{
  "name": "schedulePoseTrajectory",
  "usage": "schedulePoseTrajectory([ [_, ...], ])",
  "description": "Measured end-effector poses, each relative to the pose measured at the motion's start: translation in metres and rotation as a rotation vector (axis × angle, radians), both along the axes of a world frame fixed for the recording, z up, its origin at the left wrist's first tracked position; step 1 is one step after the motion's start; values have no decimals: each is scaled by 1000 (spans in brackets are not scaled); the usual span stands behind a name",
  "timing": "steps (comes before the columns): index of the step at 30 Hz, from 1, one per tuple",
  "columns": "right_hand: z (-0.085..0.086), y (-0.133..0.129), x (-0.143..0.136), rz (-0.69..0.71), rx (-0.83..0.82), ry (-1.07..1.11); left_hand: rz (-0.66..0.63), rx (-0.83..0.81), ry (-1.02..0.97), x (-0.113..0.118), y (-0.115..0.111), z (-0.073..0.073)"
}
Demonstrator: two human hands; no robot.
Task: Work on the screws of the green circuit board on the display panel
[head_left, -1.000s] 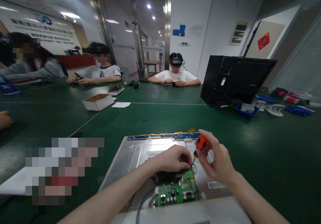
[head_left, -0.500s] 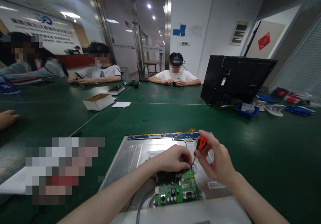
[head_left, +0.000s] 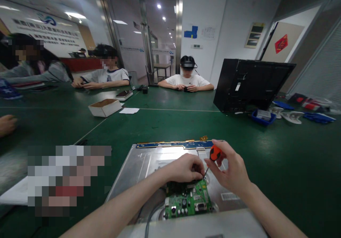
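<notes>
A green circuit board [head_left: 188, 200] lies on a silvery metal panel [head_left: 141, 163], with a blue strip board [head_left: 160, 145] along the panel's far edge. My right hand [head_left: 230, 165] holds a red and black screwdriver [head_left: 215, 153] by its handle; the thin shaft slants down to the green board's far right corner. Beside that tip, my left hand [head_left: 186, 168] has its fingers curled and pressed together at the board's far edge. What those fingers hold, if anything, is hidden. A grey cable [head_left: 150, 215] bends past the board's left side.
Farther back stand a white open box [head_left: 105, 108] and a black monitor housing [head_left: 253, 85], with a blue tray [head_left: 263, 117] before it. Several people sit around the green table [head_left: 176, 120]. Another person's hand [head_left: 7, 125] rests at the left edge.
The screwdriver handle has turned and tilted slightly to the right in my right hand, its tip staying at the same corner. My left hand has barely moved.
</notes>
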State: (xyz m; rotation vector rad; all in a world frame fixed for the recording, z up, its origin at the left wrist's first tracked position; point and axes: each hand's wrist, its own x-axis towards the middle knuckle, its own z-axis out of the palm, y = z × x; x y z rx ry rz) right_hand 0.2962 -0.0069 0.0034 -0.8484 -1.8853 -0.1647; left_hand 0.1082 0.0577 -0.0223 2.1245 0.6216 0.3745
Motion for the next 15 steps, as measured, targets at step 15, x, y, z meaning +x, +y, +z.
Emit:
schedulePoseTrajectory([
  [15,2,-2,-1,12,13,21,8,-29,20,1,0,0],
])
